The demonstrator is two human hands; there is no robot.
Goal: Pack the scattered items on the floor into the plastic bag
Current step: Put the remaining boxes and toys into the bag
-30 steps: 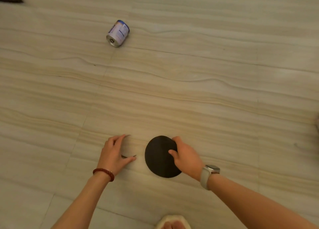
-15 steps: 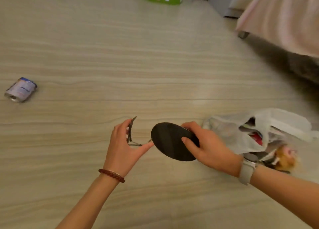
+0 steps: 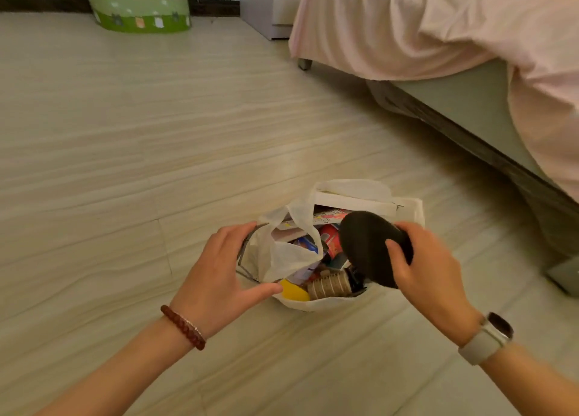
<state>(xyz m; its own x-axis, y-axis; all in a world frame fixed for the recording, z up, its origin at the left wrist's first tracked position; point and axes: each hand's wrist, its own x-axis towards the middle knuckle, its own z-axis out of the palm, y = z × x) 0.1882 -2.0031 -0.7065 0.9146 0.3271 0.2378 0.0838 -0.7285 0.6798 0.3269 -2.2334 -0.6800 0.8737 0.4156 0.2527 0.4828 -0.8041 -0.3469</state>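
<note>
A green oval cardboard tray [image 3: 138, 10] with small printed figures sits against the dark baseboard [image 3: 37, 3], well beyond the fingers. A bed draped in a pink sheet [image 3: 438, 24] fills the area up and right of the fingertips, above pale wood-grain flooring [image 3: 125, 133].

I'm looking forward and steeply down through the one wide-angle camera on my head, hovering close above the plastic bag [image 3: 316, 303] on the floor [image 3: 125, 165], with the bed [image 3: 438, 24] edging in at upper right.
</note>
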